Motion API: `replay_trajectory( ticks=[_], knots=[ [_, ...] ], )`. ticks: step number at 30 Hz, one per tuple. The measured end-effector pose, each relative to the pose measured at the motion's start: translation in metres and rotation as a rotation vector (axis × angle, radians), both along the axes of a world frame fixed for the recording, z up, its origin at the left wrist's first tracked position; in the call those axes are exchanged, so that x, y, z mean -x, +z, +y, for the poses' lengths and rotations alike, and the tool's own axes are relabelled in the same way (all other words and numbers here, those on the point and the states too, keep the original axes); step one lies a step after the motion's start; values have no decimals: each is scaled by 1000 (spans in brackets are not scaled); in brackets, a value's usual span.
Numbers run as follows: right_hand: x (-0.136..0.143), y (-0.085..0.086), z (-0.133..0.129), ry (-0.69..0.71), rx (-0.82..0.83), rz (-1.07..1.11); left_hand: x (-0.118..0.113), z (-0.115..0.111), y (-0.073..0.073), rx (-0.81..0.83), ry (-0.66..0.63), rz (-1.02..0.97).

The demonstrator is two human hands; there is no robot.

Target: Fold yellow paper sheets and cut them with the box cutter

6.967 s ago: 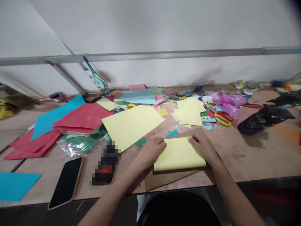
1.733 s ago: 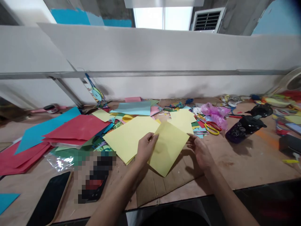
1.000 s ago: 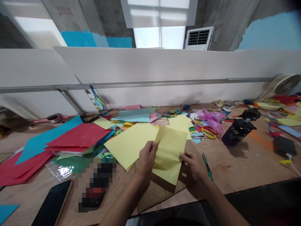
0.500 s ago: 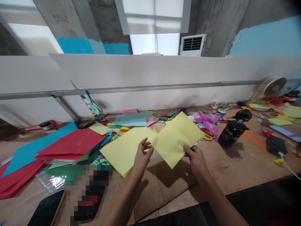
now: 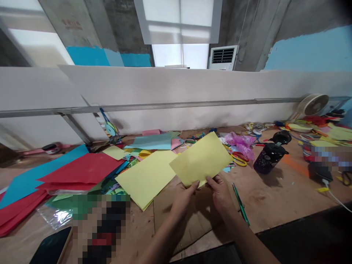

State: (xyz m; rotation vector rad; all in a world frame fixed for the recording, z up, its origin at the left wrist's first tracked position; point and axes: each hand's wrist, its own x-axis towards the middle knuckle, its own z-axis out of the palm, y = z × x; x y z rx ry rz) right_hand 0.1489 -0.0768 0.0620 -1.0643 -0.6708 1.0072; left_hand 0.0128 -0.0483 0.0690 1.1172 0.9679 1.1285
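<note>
I hold a folded yellow paper sheet (image 5: 200, 159) in the air above a piece of brown cardboard (image 5: 189, 214) on the table. My left hand (image 5: 183, 194) pinches its near lower edge with thumb and fingers. My right hand (image 5: 220, 192) grips the same edge just to the right of it. The sheet tilts up and away from me, hiding part of the clutter behind it.
A larger yellow sheet (image 5: 145, 178) lies left of my hands, with red paper (image 5: 82, 170) and blue paper (image 5: 33, 176) beyond. A green pen (image 5: 240, 203) lies right of my right hand. Yellow-handled scissors (image 5: 238, 158), a dark bottle (image 5: 268, 161), a phone (image 5: 48, 249) and a fan (image 5: 313, 104) sit around.
Both hands have come together at the yellow sheet's near edge. My left hand, open beside it half a second ago, now pinches it. The sheet has turned flatter.
</note>
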Motion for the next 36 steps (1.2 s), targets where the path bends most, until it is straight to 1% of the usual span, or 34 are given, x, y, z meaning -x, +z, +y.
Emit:
replay_trajectory(
  ticks=[3,5,9,15,18,21,24,26,29,30,31,33,35,36],
  knots=[
    [1,-2,-4,69,31,-19,3,1,-3,1,2,17],
    [-3,-2,-4,69,36,-34,7,1,-5,-1,0,49],
    [-20,1,-4,-17,21,-62,16,-1,-7,13,-7,109],
    [-41,8,-3,-156,-34,-64,27,-6,-6,3,-25,193],
    [-51,9,-4,-203,-53,-66,35,-7,-10,-9,-14,220],
    [-68,9,-6,-257,-64,-86,49,-6,-18,9,19,255],
    [-88,11,-10,-317,-76,-129,66,-8,-22,69,47,231],
    [-96,13,-16,-318,-80,-176,75,-12,-22,117,-12,194],
    [-94,14,-28,-231,-63,-282,82,-18,-19,161,-198,207],
    [-90,13,-32,-176,-49,-360,84,-21,-18,141,-243,237],
    [-86,11,-36,-96,-32,-462,86,-23,-17,96,-262,293],
    [-76,5,-42,144,-8,-694,94,-27,-14,-33,-227,514],
    [-69,-3,-46,403,-5,-863,106,-32,-9,-140,-181,841],
    [-66,-6,-47,493,-10,-913,113,-34,-6,-172,-173,998]
  ],
)
